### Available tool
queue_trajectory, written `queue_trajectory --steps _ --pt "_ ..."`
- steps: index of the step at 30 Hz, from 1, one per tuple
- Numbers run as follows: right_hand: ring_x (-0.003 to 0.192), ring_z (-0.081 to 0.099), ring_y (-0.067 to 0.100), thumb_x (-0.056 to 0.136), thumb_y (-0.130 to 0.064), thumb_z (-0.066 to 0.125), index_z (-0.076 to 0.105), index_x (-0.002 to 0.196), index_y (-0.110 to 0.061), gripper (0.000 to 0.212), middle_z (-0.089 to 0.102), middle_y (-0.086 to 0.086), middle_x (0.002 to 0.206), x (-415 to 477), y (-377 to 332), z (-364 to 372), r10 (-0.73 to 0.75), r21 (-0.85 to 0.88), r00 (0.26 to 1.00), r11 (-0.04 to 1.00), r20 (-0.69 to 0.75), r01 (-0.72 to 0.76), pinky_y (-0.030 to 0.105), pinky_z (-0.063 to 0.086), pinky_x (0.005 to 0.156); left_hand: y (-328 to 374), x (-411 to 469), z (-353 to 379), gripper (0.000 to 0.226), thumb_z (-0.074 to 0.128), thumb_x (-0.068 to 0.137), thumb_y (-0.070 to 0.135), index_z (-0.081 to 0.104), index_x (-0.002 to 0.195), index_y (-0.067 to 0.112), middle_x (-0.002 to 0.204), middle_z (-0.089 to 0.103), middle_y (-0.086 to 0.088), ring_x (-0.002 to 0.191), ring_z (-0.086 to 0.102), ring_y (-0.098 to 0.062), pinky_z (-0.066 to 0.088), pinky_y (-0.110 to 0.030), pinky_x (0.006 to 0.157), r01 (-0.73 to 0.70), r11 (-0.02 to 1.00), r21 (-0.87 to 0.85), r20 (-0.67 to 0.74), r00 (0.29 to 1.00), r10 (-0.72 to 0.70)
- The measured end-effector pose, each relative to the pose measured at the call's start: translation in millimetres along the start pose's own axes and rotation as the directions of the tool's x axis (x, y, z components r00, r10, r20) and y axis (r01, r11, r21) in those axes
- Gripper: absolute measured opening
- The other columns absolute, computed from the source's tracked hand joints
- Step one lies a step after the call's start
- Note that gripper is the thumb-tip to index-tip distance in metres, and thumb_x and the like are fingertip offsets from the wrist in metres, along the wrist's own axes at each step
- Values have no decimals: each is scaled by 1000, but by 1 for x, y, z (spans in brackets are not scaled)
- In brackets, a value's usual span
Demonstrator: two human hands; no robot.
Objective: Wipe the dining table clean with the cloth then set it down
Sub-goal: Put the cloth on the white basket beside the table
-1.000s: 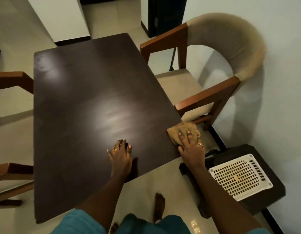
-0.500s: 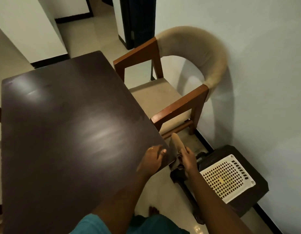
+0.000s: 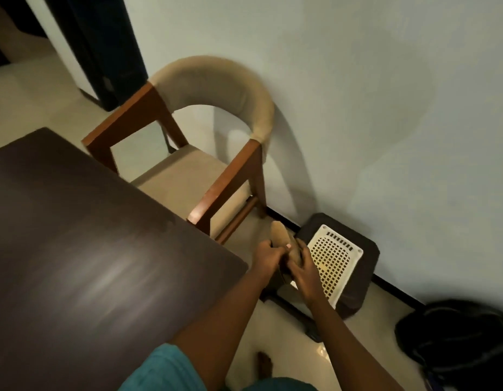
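Holding the tan cloth (image 3: 282,240) between them, left hand (image 3: 268,256) and right hand (image 3: 302,265) grip it right of the table (image 3: 103,249) corner.

Head view, downward over table corner (image 3: 230,258)

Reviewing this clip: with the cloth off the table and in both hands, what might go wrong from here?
1. The cloth is held by the left hand and right hand beyond the table corner, above floor; a slip would probably drop it there.
2. It may get set on the white perforated tray instead.
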State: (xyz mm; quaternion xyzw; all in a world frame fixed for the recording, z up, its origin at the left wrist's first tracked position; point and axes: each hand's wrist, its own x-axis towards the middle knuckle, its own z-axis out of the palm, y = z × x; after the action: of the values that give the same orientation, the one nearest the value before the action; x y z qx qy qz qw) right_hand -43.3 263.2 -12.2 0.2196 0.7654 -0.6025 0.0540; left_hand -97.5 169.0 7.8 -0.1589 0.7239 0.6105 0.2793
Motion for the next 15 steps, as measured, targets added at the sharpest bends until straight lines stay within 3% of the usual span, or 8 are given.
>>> queue_trajectory --steps 2,4,6,8,10,11,13,15 --pt "111 54 24 92 -23 57 36 142 -24 54 47 -1 127 -6 13 -15 76 232 995 971 -59 -61 46 53 89 -4 4 14 26 66 83 21 63 102 4 102 69 -15 89 66 -25 54 -33 80 8 1000 24 51 999 -9" --pt "107 55 25 95 -24 51 49 131 -23 36 54 1 121 -6 26 -32 237 539 961 833 -141 -126 39 54 73 -7 9 34 33 67 81 20 62 108 1 107 68 -17 94 65 -28 53 -34 81 28 998 53 101 994 -33" --pt "92 59 23 95 -28 50 58 114 -23 21 61 5 108 -1 46 -49 443 704 890 667 -109 -245 34 50 65 -9 16 53 37 68 81 19 61 110 -2 109 67 -19 92 64 -28 54 -34 79 80 995 61 150 985 -89" --pt "82 60 24 92 -37 53 60 116 -21 30 67 8 96 1 72 -62 583 764 810 494 63 -415 35 47 67 -11 26 70 38 68 81 16 59 111 -6 110 64 -20 91 62 -28 53 -33 75 139 988 62 200 969 -148" --pt "86 60 28 88 -46 53 57 123 -18 45 68 13 96 5 96 -76 642 761 738 367 208 -534 40 46 76 -16 40 88 40 68 82 15 57 115 -6 116 63 -21 100 61 -32 53 -37 82 191 977 90 238 949 -208" --pt "90 59 30 89 -43 54 56 123 -16 43 65 14 100 8 104 -83 649 772 721 321 242 -548 43 45 79 -21 48 96 40 67 83 16 57 116 -5 117 62 -21 104 60 -33 52 -38 85 209 971 120 241 942 -233" --pt "91 58 30 92 -25 54 53 121 -13 32 61 14 103 21 114 -94 663 830 718 266 212 -490 43 47 78 -31 65 106 36 67 83 18 60 111 -3 116 63 -20 106 60 -33 51 -40 89 210 961 182 215 945 -248" --pt "95 59 27 90 -12 57 53 125 -12 36 62 11 109 40 128 -104 676 835 725 317 135 -450 42 50 79 -41 86 116 32 67 83 20 63 105 -3 113 65 -21 103 61 -33 51 -42 90 195 946 259 171 955 -244"
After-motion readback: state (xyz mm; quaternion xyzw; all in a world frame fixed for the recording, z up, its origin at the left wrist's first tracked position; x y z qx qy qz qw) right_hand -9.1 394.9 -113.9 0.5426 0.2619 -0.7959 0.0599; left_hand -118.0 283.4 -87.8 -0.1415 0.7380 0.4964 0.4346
